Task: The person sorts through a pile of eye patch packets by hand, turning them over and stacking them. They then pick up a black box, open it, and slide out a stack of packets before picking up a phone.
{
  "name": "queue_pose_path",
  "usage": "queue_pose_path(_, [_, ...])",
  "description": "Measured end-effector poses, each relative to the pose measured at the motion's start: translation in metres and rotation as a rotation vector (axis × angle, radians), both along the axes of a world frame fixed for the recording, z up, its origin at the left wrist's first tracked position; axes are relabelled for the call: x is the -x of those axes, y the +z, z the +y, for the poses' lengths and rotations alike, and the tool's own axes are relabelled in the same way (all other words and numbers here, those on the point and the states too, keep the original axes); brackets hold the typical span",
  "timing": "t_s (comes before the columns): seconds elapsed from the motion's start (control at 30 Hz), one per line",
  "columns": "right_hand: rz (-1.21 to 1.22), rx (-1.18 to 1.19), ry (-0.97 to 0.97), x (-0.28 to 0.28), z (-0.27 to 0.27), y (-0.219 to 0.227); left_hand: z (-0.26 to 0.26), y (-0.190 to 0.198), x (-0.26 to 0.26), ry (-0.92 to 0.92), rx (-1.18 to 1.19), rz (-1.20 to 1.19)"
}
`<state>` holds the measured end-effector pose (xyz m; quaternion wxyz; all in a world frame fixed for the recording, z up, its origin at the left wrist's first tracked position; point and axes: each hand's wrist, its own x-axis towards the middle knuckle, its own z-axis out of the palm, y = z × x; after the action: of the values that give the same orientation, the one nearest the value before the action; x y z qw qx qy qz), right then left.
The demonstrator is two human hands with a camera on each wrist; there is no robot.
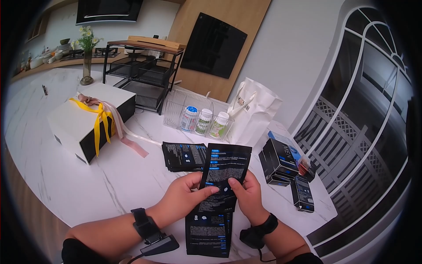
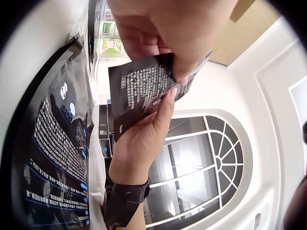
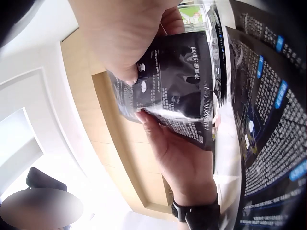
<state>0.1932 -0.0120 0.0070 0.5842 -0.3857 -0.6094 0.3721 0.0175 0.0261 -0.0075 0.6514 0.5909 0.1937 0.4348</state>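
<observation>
A black packet with white and blue print is held upright between both hands, printed side toward the head camera. My left hand pinches its left edge, thumb flat on the front. My right hand pinches the right edge the same way. In the left wrist view the packet bends slightly between the thumbs; in the right wrist view the packet shows a glossy face. Below the hands another black packet lies on the table. Behind the held one sits a pile of black packets.
At left stands a white box with yellow and pink ribbons. A clear organizer holds several bottles, beside a white paper bag. Dark boxes lie at right. A black rack and a flower vase stand behind.
</observation>
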Motion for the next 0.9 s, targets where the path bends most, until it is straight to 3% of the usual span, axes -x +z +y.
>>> queue_pose_path(0.13, [-0.100, -0.129, -0.013, 0.003, -0.008, -0.001, 0.005, -0.002, 0.001, 0.057, -0.027, -0.008])
queue_pose_path(0.43, [0.012, -0.025, 0.000, -0.002, -0.002, -0.004, 0.000, -0.002, -0.001, 0.030, -0.027, -0.006])
queue_pose_path(0.63, [-0.106, -0.109, -0.003, 0.002, -0.010, -0.003, 0.007, -0.007, -0.002, 0.044, -0.038, -0.037])
queue_pose_path(0.9, [0.073, -0.081, -0.077, -0.004, 0.007, -0.005, 0.004, -0.006, -0.002, -0.038, 0.006, 0.116])
